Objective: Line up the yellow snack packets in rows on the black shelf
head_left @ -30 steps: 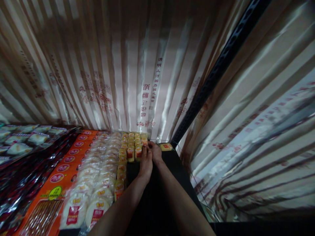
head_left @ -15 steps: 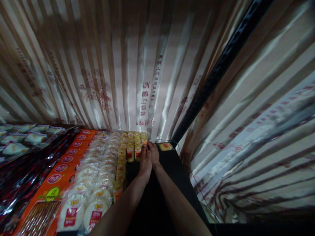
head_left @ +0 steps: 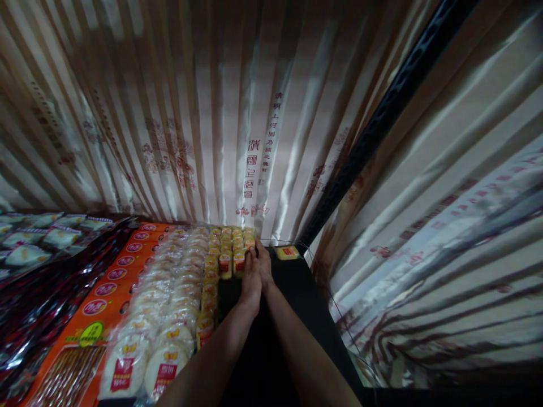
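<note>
Clock dirs. taken from the hands; 12 = toward curtain.

1. L hand [head_left: 251, 277]: fingers extended, close tog., tips at front of a yellow pack w/ orange-red label [head_left: 250, 243]; can't tell if gripped.
2. R hand [head_left: 264, 263]: alongside L, fingers straight & narrow, tips at R side of same pack; grip likewise can't be told. Pack sits at approx. 11, R edge of its block.
3. Block of small yellow packs [head_left: 225, 264], 10: standing upright in close rows, red labels on nearest; contents hidden by wrap.
4. Col. of yellow packs [head_left: 208, 305], 8 to 9: single file, joins block; contents n/v.
5. Lone yellow pack [head_left: 288, 252], 2: lying flat, apart from rest, nr. base of black perforated post [head_left: 373, 127].
6. Clear-wrapped discs [head_left: 124, 362], 8 to 9: two long overlapping cols.; round white pcs. seen thru film, red labels.
7. Orange packs [head_left: 95, 305], 8 to 9: overlapped in one line; nearest has clear window, thin brown sticks inside.
8. Dk. red glossy packs [head_left: 38, 322], 9: contents unclear.
9. White packs [head_left: 29, 255], 9, far side: contents unclear.
10. Black shelf [head_left: 297, 294], 4 to 5, under goods. Printed curtain [head_left: 220, 113], 12.
</note>
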{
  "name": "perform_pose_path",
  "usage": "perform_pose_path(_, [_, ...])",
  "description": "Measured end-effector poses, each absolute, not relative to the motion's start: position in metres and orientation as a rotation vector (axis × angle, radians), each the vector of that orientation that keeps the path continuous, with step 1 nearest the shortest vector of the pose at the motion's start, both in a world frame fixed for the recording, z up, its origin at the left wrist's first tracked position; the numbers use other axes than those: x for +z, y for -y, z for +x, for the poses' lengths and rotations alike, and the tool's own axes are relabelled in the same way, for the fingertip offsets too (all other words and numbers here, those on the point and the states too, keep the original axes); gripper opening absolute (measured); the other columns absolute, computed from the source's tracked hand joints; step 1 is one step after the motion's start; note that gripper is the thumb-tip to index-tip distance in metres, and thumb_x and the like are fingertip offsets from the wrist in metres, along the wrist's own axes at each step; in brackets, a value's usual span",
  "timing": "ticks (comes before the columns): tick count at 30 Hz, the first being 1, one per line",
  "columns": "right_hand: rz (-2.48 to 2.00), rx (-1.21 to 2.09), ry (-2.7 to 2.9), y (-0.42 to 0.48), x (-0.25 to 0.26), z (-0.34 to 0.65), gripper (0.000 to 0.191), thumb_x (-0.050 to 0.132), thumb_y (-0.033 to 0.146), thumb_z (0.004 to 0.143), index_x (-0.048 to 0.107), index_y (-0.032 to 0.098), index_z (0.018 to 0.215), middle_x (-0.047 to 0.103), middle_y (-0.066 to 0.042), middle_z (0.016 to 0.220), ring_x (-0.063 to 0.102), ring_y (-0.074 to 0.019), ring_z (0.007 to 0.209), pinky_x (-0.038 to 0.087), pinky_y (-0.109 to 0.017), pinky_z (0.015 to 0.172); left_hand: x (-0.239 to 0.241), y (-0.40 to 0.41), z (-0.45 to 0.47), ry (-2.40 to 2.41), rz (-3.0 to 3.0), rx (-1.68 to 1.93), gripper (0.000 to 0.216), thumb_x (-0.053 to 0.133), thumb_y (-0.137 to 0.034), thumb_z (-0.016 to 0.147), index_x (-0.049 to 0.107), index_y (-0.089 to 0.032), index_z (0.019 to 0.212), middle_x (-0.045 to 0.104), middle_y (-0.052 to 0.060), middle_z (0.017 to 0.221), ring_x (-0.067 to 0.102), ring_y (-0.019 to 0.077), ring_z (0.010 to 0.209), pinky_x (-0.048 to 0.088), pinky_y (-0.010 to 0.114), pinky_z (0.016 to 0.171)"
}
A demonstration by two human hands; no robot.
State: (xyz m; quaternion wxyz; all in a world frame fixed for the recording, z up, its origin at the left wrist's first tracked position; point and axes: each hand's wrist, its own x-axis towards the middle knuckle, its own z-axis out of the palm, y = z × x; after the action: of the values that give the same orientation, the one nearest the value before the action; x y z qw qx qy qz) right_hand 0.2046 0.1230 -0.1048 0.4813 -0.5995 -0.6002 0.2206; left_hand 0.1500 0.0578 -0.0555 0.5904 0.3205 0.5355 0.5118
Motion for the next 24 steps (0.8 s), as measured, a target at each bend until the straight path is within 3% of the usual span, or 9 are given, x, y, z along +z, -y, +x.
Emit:
perform_pose_path(11, [-1.313, 0.653, 1.455, -0.127, -0.102, 0.206, 0.043, 0.045, 0.033, 0.082, 0.059, 0.016, 0.119, 0.065, -0.007, 0.114, 0.06, -0.0202, 0.104, 0.043, -0.037, 0.097, -0.056, -0.059, 0.151, -1.198, 0.654, 1.212, 0.048, 0.036, -0.024, 0.091, 0.034, -0.015, 0.138, 0.029, 0.004, 0.148, 0.025, 0.0139, 0.136, 0.022, 0.027, 0.112])
perform_pose_path(21, [-1.441, 0.668, 1.419, -0.133, -0.113, 0.21, 0.041, 0.051, 0.033, 0.08, 0.059, 0.02, 0.118, 0.066, -0.005, 0.113, 0.06, -0.0197, 0.103, 0.046, -0.035, 0.093, -0.066, -0.063, 0.156, -1.241, 0.655, 1.23, 0.046, 0.038, -0.026, 0.091, 0.036, -0.02, 0.137, 0.031, 0.002, 0.147, 0.027, 0.012, 0.135, 0.023, 0.024, 0.112])
perform_pose_path(24, [-1.449, 0.68, 1.409, -0.132, -0.115, 0.212, 0.046, 0.049, 0.037, 0.08, 0.057, 0.017, 0.122, 0.063, -0.008, 0.118, 0.058, -0.0202, 0.107, 0.045, -0.034, 0.094, -0.068, -0.064, 0.157, -1.234, 0.664, 1.232, 0.048, 0.037, -0.029, 0.092, 0.034, -0.017, 0.138, 0.031, 0.004, 0.147, 0.027, 0.0131, 0.135, 0.024, 0.024, 0.111])
